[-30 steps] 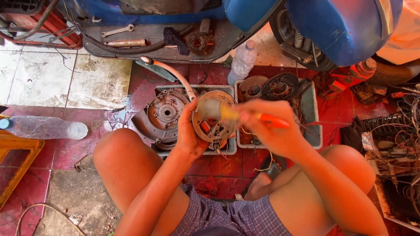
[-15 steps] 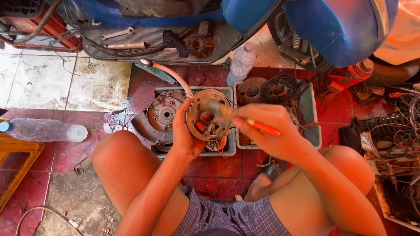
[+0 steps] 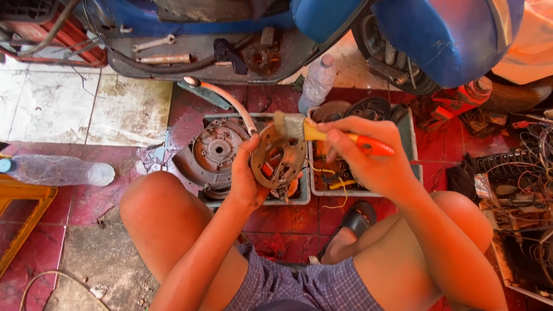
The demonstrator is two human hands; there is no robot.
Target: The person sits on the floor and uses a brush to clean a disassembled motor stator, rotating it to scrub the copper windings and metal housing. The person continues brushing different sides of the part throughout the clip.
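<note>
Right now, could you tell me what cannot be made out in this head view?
- Round metal plate: its near rim is hidden by the left hand.
- Paintbrush: mid handle is hidden inside the right hand.
- Right tray: contents are mostly hidden by that hand.
- Blue scooter: cut off by the top edge.

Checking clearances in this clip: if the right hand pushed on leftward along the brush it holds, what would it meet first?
The right hand holds a paintbrush whose bristles already lie at the round metal plate in the left hand; probably that plate, though depth is unclear.
</note>
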